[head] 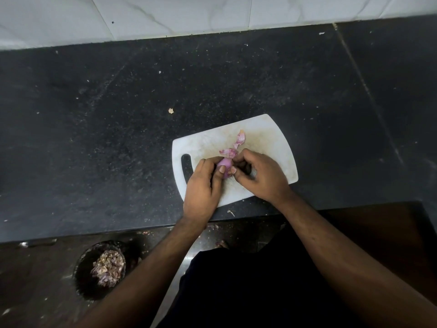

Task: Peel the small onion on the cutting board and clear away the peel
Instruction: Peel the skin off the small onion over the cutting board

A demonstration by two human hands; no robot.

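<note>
Both hands meet over the white cutting board (267,138). The left hand (203,185) curls its fingers round the small pink onion (223,165), and the right hand (260,176) pinches at its right side, seemingly on a bit of skin. Loose peel (236,144) lies just beyond the fingertips. A dark bin (81,278) of scraps sits below the left forearm.
</note>
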